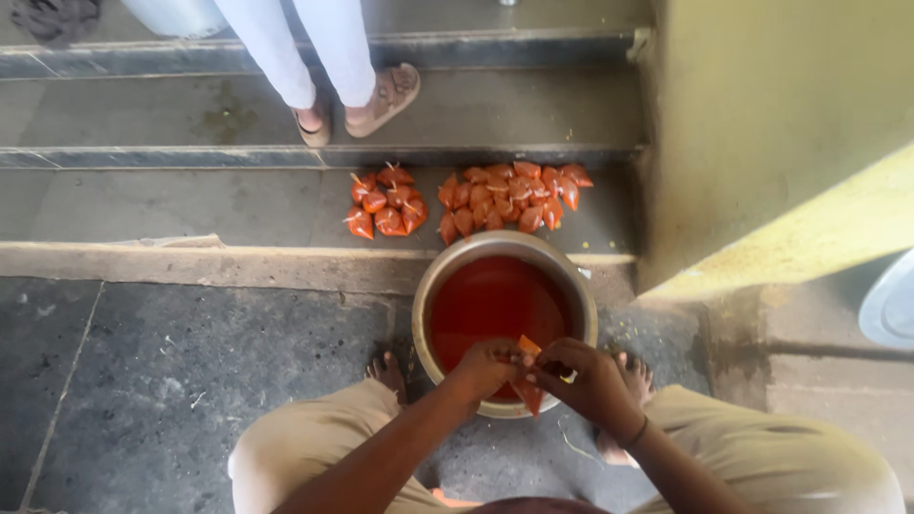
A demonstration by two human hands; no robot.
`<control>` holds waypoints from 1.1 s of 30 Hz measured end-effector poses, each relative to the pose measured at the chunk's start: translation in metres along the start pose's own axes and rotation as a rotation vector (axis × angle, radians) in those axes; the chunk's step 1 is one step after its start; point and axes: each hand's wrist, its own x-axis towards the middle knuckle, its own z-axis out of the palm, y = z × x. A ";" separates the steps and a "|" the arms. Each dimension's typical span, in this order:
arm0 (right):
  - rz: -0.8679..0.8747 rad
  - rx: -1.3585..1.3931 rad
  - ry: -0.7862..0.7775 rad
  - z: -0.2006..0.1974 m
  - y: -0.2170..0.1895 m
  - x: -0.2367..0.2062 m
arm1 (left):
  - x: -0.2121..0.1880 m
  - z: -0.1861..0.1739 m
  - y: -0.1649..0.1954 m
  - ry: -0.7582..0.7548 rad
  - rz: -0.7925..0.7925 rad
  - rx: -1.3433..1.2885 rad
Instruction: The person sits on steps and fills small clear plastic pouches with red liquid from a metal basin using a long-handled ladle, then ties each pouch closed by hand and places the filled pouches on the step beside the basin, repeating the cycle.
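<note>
I am looking down at a small orange pouch (529, 373) that both hands are pinching over the near rim of a round metal bowl (436, 286); most of the pouch is lying hidden behind the fingers, so I am seeing only an orange corner above them and a darker red tip hanging below. The left hand (487, 366) is closing its fingers on the pouch's left edge, and the right hand (588, 376) is curling around its right side, fingertips meeting the left hand's; both are gripping it, neither is lying open. How the pouch's mouth is sitting I cannot make out. The one bowl is holding red liquid and is resting on the dark stone floor (171, 381) between my bare feet, which are showing only partly past the knees. Beyond the bowl, on the lowest step (171, 205), filled pouches are lying in two groups: a smaller cluster (386, 202) of roughly eight on the left and a larger heap (509, 198) on the right, packed too tightly for me to be counting exactly. On the step above, another person's two sandalled feet (357, 107) are standing, the body cut off by the top edge. A yellow wall (762, 124) is rising at the right.
</note>
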 end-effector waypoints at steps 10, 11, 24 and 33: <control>-0.240 -0.213 0.092 0.001 -0.011 -0.007 | -0.003 0.006 0.002 0.042 -0.053 -0.195; -0.225 -0.207 0.080 0.001 -0.012 -0.007 | -0.006 0.005 0.005 0.049 -0.059 -0.171; 0.199 0.002 -0.025 0.018 0.032 -0.006 | -0.028 0.025 0.029 0.224 -0.023 0.028; 0.048 -0.026 -0.077 0.015 0.029 -0.007 | -0.025 0.018 0.021 0.049 0.021 0.042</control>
